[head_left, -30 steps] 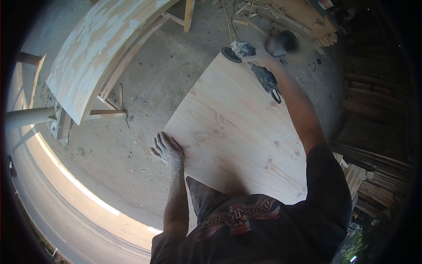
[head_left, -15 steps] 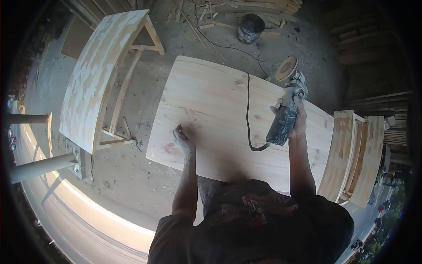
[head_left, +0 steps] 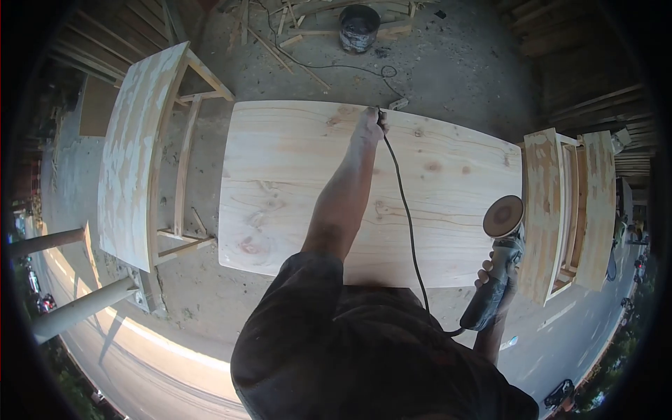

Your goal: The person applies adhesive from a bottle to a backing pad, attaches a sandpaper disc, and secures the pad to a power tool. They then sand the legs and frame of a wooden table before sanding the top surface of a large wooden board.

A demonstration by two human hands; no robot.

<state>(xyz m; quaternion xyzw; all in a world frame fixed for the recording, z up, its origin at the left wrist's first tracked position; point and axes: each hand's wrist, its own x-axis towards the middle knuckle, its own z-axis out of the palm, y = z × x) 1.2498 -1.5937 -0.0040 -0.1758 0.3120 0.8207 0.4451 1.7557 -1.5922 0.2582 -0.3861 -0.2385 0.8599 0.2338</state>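
Note:
My left hand [head_left: 371, 126] is stretched to the far edge of the pale wooden tabletop [head_left: 294, 161], its fingers closed on the black power cord [head_left: 400, 183]. From there the cord runs back across the wood to the angle grinder [head_left: 486, 297]. My right hand [head_left: 498, 276] holds the grinder by its body, off the tabletop's near right corner. The grinder's round sanding disc [head_left: 503, 216] points up and away from me, apart from the wood.
A patchy white panel on a wooden frame [head_left: 136, 154] stands at left. Another wooden piece [head_left: 542, 210] is close on the right. Beyond the tabletop are a dark bucket [head_left: 359, 29], wood scraps and a cord connector [head_left: 397, 104]. Metal posts [head_left: 84, 308] stand at lower left.
My left hand has moved from above the tabletop's near left part to its far edge and taken hold of the cord. My right hand has brought the grinder nearer and to the right.

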